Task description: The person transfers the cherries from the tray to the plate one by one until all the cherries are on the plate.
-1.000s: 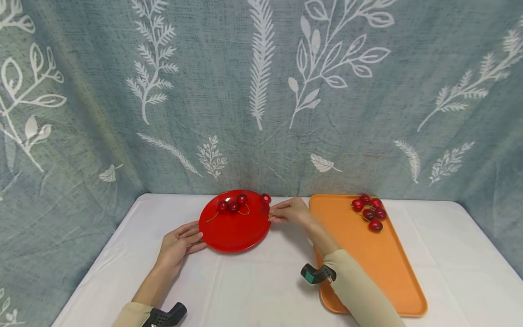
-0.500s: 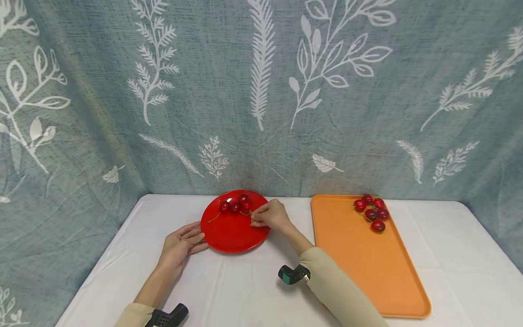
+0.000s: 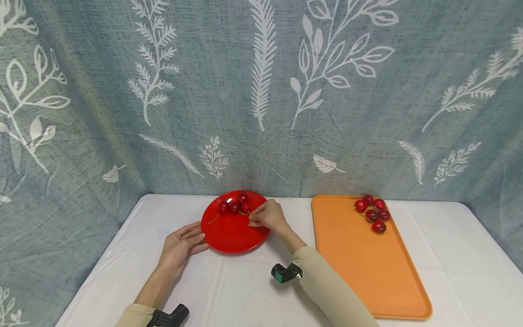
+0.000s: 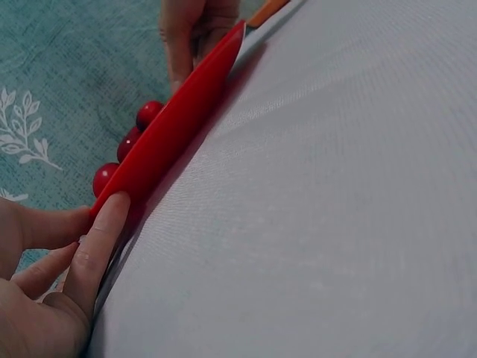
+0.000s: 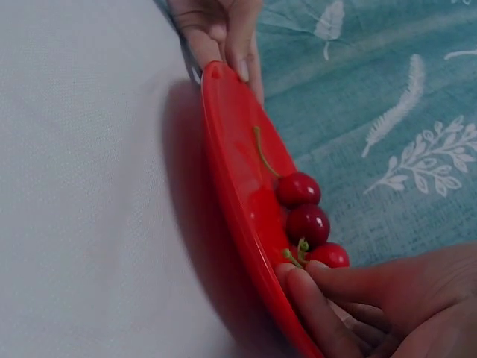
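Since a second ago, the right hand (image 3: 267, 215) has been carrying a cherry by its stem from just past the plate's right edge in over the red plate (image 3: 233, 234), and it is now lowering it beside the cherries already lying there.

Nearest the viewer, the left hand (image 3: 180, 247) is resting flat on the white desk (image 3: 245, 295), its straight, relaxed fingers (image 4: 100, 239) touching the plate's near left rim and steadying it. Just beyond those fingers, the right hand's fingers (image 5: 313, 306) are pinched narrowly around a thin green stem (image 5: 294, 253), hovering over the plate's right half. Touching close to those fingertips, the cherries on the plate (image 3: 234, 205) are sitting in a small cluster toward the far rim.

Farther off, well to the right of both hands, an orange tray (image 3: 359, 268) is lying on the desk, with a cluster of tray cherries (image 3: 372, 212) waiting at its far end.

By my judgement the work is roughly halfway done: several cherries are on the plate, about as many are left on the tray.
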The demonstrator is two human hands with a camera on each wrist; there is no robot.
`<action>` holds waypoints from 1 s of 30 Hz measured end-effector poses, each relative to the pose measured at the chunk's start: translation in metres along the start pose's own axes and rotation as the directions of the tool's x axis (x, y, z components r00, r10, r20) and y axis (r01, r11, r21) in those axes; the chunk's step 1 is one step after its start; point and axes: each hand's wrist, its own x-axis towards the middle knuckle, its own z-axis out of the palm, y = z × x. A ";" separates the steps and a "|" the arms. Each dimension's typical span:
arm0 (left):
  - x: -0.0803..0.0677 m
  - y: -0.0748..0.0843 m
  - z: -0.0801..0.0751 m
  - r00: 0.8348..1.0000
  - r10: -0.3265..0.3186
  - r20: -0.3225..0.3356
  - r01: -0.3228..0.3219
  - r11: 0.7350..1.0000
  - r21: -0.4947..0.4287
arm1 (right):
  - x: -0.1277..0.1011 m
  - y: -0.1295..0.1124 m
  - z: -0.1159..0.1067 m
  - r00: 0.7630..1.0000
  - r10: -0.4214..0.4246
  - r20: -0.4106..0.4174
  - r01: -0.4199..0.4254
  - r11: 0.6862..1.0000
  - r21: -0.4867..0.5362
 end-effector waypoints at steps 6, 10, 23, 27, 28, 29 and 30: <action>-0.001 0.001 0.002 1.000 0.002 0.002 -0.002 1.000 -0.002 | -0.001 0.001 -0.001 1.000 -0.014 -0.010 0.014 0.998 -0.063; -0.002 0.001 0.002 1.000 0.004 0.000 -0.004 1.000 0.003 | -0.004 0.001 -0.003 0.999 -0.036 -0.010 0.035 0.995 -0.095; -0.003 0.001 0.001 1.000 0.002 -0.005 -0.002 1.000 0.013 | -0.011 0.000 -0.031 1.000 -0.015 -0.006 0.014 0.997 -0.077; -0.002 0.001 0.001 1.000 0.010 -0.009 -0.010 1.000 0.018 | -0.013 -0.001 -0.048 0.999 -0.027 -0.024 0.026 0.999 -0.024; -0.002 0.001 0.001 1.000 0.011 -0.010 -0.011 1.000 0.018 | -0.013 0.000 -0.052 0.999 -0.028 -0.026 0.028 1.000 0.003; -0.002 0.001 0.002 1.000 0.012 -0.010 -0.012 1.000 0.017 | -0.014 0.001 -0.056 0.999 -0.029 -0.032 0.030 0.999 0.035; -0.002 0.001 0.002 1.000 0.011 -0.009 -0.011 1.000 0.016 | -0.014 0.002 -0.060 0.999 -0.027 -0.039 0.029 0.997 0.066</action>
